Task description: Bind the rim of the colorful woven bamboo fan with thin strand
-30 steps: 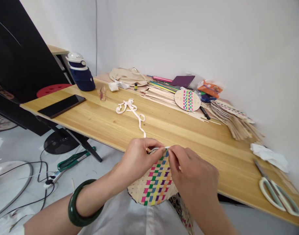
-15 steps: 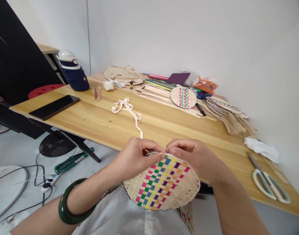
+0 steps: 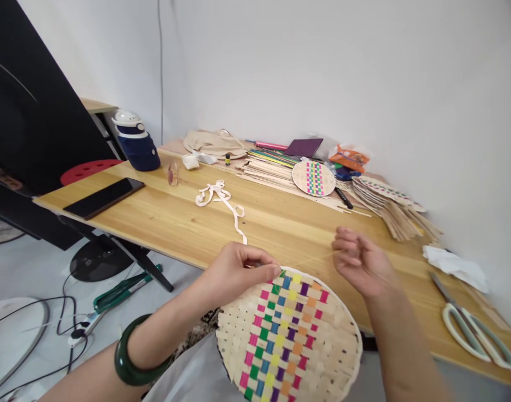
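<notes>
A round woven mat (image 3: 289, 335) with bright coloured squares lies on my lap at the table's near edge. My left hand (image 3: 238, 271) pinches the mat's far rim, where a cream ribbon (image 3: 221, 198) running back across the table meets it. My right hand (image 3: 359, 265) is raised to the right of the mat, fingers curled in a pinch. A thin pale thread stretches from it toward my left hand. A dark green bangle (image 3: 132, 357) sits on my left wrist.
On the wooden table (image 3: 163, 218): a black phone (image 3: 104, 195), a navy and white cap (image 3: 135, 142), a smaller woven disc (image 3: 314, 178), stacked strips (image 3: 272, 164), a fan-shaped bundle (image 3: 393, 204), white tissue (image 3: 456, 265), scissors (image 3: 473, 329). Cables and a green-handled tool lie on the floor at left.
My right hand has pulled away from the mat's rim to the right and upward, drawing the thread taut. The mat has turned flatter and shows more of its face.
</notes>
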### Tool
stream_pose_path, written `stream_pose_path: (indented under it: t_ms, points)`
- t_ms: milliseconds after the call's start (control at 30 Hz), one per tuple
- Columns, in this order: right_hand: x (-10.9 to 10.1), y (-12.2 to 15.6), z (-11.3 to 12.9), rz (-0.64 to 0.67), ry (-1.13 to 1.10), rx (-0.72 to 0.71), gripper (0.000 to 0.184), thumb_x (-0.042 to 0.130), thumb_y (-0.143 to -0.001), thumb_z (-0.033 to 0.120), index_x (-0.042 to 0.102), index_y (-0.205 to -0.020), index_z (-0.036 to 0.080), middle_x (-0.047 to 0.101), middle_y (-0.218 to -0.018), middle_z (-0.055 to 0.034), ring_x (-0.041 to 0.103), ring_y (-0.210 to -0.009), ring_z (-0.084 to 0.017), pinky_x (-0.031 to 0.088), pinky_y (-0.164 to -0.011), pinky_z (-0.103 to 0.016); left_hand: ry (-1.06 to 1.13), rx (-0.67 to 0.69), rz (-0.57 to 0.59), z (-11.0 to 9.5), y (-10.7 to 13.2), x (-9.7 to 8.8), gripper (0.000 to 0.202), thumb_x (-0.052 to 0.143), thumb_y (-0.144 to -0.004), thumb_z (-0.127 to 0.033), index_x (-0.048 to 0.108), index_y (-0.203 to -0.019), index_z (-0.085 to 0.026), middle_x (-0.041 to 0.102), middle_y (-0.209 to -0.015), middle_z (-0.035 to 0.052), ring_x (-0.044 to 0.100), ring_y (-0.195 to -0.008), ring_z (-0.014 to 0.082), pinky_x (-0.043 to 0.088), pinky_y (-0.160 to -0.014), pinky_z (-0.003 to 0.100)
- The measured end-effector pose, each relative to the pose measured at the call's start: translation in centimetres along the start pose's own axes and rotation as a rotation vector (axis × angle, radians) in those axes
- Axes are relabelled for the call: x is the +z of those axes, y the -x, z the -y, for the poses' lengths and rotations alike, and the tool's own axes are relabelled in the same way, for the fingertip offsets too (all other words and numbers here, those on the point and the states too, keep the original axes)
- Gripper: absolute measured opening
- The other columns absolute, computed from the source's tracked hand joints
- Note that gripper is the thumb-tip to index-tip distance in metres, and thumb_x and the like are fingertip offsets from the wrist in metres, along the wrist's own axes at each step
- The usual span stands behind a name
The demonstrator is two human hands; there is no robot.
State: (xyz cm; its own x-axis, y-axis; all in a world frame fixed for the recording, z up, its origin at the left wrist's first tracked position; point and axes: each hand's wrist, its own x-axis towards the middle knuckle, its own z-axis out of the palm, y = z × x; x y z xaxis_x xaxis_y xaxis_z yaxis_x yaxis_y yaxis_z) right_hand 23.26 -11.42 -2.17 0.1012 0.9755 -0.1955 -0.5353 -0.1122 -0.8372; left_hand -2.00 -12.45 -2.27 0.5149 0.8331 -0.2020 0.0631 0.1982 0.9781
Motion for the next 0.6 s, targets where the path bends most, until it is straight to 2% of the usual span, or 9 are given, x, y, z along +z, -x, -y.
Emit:
stream_pose_path:
  t_ms: [67,100,200,267,367,467,533,600]
  points:
    - [-2.2,0.3,0.9,-0.048,0.067,-0.095,0.022,0.071,-0.065,0.022,0.049,-0.066,0.018,0.032,-0.051,0.0102,0.032,-0.039,-0.003,0.026,-0.03,-0.008,0.064,-0.016,-0.018,0.0,-0.1,-0.3,0.02,0.074,-0.07,-0.034,0.073,-0.073,-0.014,0.069,-0.069,0.0031,0.057,-0.06,0.0104,0.042,-0.055,0.02]
    - [-3.5,0.6,1.3,-0.103,0.125,-0.144,0.025,0.072,-0.064,0.025,0.048,-0.065,0.018,0.031,-0.051,0.0101,0.03,-0.039,-0.004,0.027,-0.03,-0.01,0.094,-0.03,-0.027,0.1,-0.1,-0.4,0.019,0.074,-0.069,-0.034,0.073,-0.072,-0.014,0.068,-0.067,0.0023,0.057,-0.058,0.0096,0.042,-0.054,0.019]
    - [-7.5,1.5,1.8,-0.336,0.248,-0.231,0.035,0.08,-0.057,0.03,0.047,-0.058,0.018,0.031,-0.049,0.0097,0.026,-0.039,-0.003,0.024,-0.028,-0.011,0.156,-0.069,-0.06,0.2,0.0,-0.6,0.021,0.076,-0.067,-0.035,0.072,-0.068,-0.015,0.067,-0.063,0.0009,0.055,-0.054,0.0082,0.04,-0.051,0.018]
    - [-9.8,2.0,1.8,-0.457,0.295,-0.319,0.034,0.083,-0.05,0.03,0.056,-0.063,0.016,0.033,-0.047,0.0094,0.027,-0.039,-0.002,0.021,-0.028,-0.01,0.205,-0.083,-0.075,0.4,0.0,-0.6,0.023,0.077,-0.065,-0.036,0.072,-0.067,-0.015,0.067,-0.062,0.0008,0.055,-0.053,0.0083,0.041,-0.052,0.019]
    - [-11.9,2.4,1.2,-0.541,0.325,-0.408,0.034,0.085,-0.044,0.029,0.061,-0.066,0.016,0.037,-0.046,0.0081,0.031,-0.041,-0.003,0.022,-0.031,-0.009,0.265,-0.111,-0.056,0.6,-0.1,-0.5,0.024,0.079,-0.062,-0.037,0.072,-0.068,-0.015,0.068,-0.065,0.0015,0.057,-0.055,0.0093,0.044,-0.054,0.02]
    - [-11.7,2.5,0.1,-0.546,0.354,-0.419,0.031,0.084,-0.047,0.028,0.064,-0.067,0.017,0.042,-0.048,0.006,0.036,-0.044,-0.005,0.026,-0.033,-0.011,0.24,-0.143,-0.027,0.7,-0.3,-0.2,0.026,0.079,-0.061,-0.039,0.072,-0.069,-0.015,0.068,-0.065,0.0021,0.057,-0.055,0.0104,0.045,-0.053,0.021]
    - [-10.1,2.6,-0.9,-0.497,0.37,-0.369,0.03,0.084,-0.049,0.029,0.066,-0.069,0.016,0.049,-0.053,0.0031,0.041,-0.047,-0.006,0.029,-0.035,-0.014,0.2,-0.164,0.001,0.6,-0.3,-0.1,0.028,0.078,-0.061,-0.041,0.072,-0.069,-0.015,0.067,-0.064,0.0021,0.056,-0.054,0.0108,0.043,-0.051,0.021]
    - [-7.4,3.0,-2.0,-0.401,0.388,-0.294,0.031,0.084,-0.053,0.032,0.067,-0.073,0.015,0.053,-0.058,0.0004,0.045,-0.05,-0.008,0.033,-0.037,-0.017,0.164,-0.183,0.033,0.6,-0.4,0.1,0.029,0.078,-0.061,-0.042,0.071,-0.069,-0.015,0.066,-0.063,0.0018,0.054,-0.052,0.0106,0.04,-0.048,0.021]
